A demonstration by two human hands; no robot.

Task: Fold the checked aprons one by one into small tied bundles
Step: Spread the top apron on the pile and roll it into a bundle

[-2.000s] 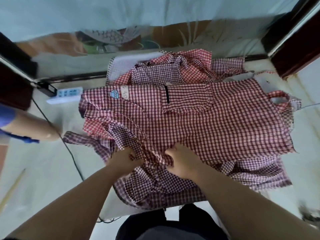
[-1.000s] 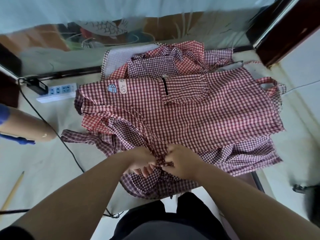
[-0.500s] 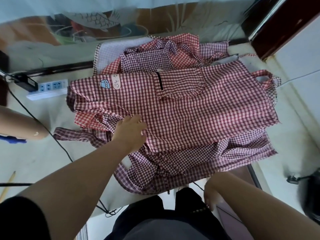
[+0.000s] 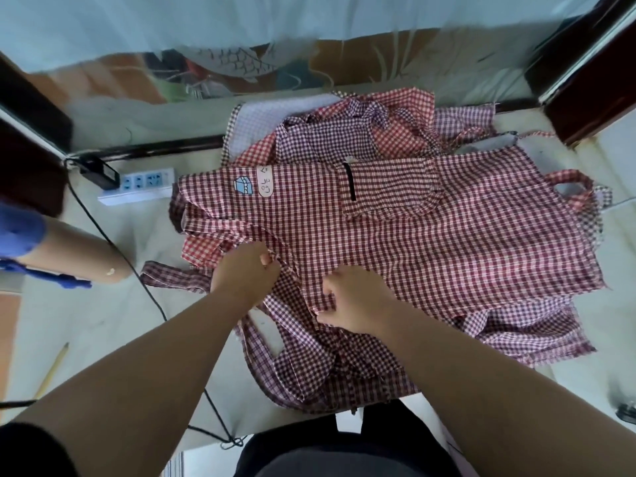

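Head view, single frame.

We record the top apron (image 4: pixel 447 242), dark red and white check, lying spread flat across the table (image 4: pixel 103 321), bib end to the right. Its pocket (image 4: pixel 389 191) faces up. A white label (image 4: pixel 265 182) and a small blue patch (image 4: pixel 243 186) sit near its far left corner. The neck loop (image 4: pixel 568 187) lies at the right edge.

The left hand (image 4: pixel 246 275) is at the apron's near left edge, fingers curled and pinching the cloth there. The right hand (image 4: pixel 358 304) is just beside it to the right, fingers bent into the fabric and gripping a gathered fold. The two hands are close but apart.

A checked strap (image 4: pixel 172 277) trails left from under the left hand. More checked aprons lie beneath the top one, and a crumpled pile of aprons (image 4: pixel 344 136) sits behind it at the far side.

To the left we note a white power strip (image 4: pixel 137 185), a black cable (image 4: pixel 103 232) running toward the near edge, a pencil (image 4: pixel 51 371), and another person's forearm (image 4: pixel 75 256) resting on the table.
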